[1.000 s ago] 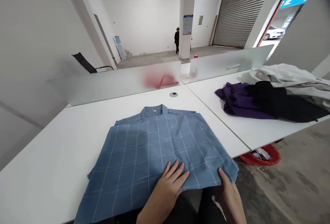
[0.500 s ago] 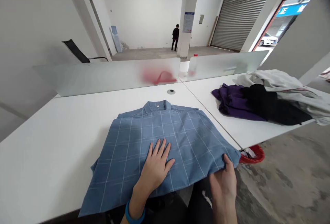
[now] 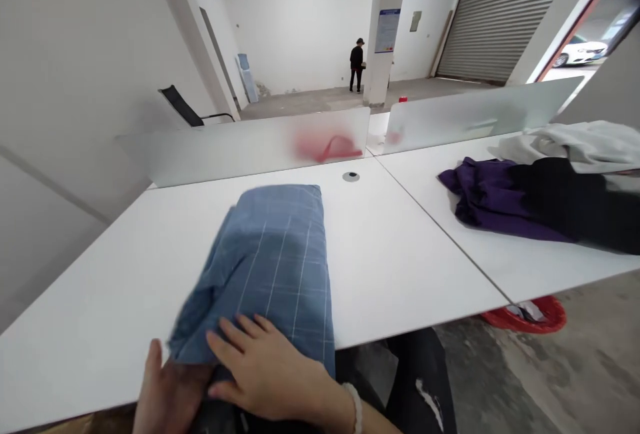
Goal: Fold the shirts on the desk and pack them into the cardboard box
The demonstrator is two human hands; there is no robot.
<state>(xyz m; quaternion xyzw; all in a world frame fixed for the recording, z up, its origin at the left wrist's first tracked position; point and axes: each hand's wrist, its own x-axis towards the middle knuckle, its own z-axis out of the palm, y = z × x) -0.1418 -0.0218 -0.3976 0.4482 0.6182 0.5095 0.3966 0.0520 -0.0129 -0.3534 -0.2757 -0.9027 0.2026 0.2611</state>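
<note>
A blue checked shirt (image 3: 280, 254) lies on the white table (image 3: 400, 247), folded over into a narrow strip that runs away from me. My right hand (image 3: 265, 367), with a pale bracelet at the wrist, rests flat on the shirt's near end, fingers spread and pointing left. At the near left corner of the shirt is my left hand (image 3: 167, 394). Its thumb sticks up beside the cloth, and its fingers are hidden under the fabric and under my right hand.
A heap of purple, black and grey clothes (image 3: 540, 194) lies on the adjoining table at right. Frosted dividers (image 3: 240, 147) line the tables' far edge. A red basket (image 3: 530, 317) stands on the floor at right. A person (image 3: 357, 64) stands far back by a pillar.
The shirt's right half has been folded over to the left, making a narrow strip. My right hand has crossed to the left onto it. My left hand has dropped to the near left corner.
</note>
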